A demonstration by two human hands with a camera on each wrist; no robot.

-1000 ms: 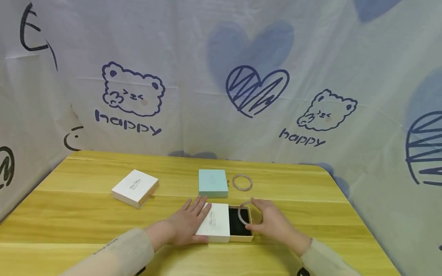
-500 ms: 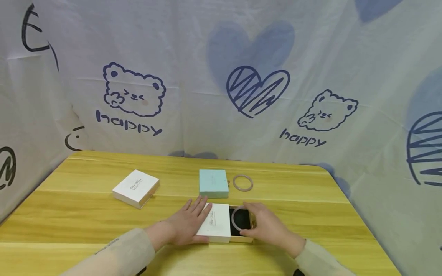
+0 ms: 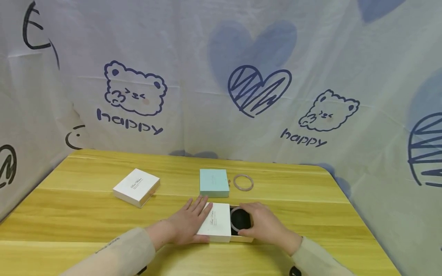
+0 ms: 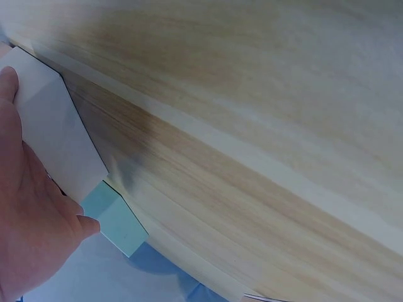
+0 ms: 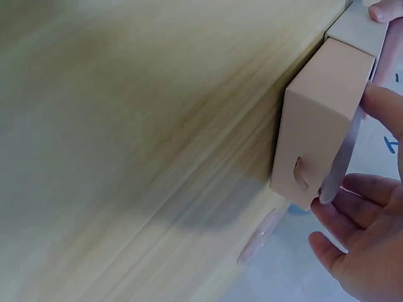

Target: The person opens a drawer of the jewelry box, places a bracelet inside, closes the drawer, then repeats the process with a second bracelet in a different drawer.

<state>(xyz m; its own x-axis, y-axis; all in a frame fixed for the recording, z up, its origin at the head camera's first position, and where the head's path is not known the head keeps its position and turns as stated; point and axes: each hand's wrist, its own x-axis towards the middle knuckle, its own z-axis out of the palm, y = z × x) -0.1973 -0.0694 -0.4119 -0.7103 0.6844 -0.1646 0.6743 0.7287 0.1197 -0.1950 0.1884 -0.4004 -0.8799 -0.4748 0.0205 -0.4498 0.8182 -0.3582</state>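
My left hand lies with fingers spread and straight on the white lettered sleeve of a slide-out gift box. The box's drawer is pulled out to the right and shows a black lining. Over this lining my right hand holds a pale lilac bangle, thumb at the near side and fingers at the far side. In the right wrist view the bangle stands tilted at the drawer's top edge, above a small ribbon pull. A second bangle lies flat on the table behind.
Directly behind the white box stands a light blue box, left of the second bangle. Another white box sits angled at the back left of the wooden table. A printed cloth hangs behind the table.
My right hand has moved left and down, bringing the bangle from above the drawer's right part to the black lining near the sleeve. My left hand has stayed on the sleeve.
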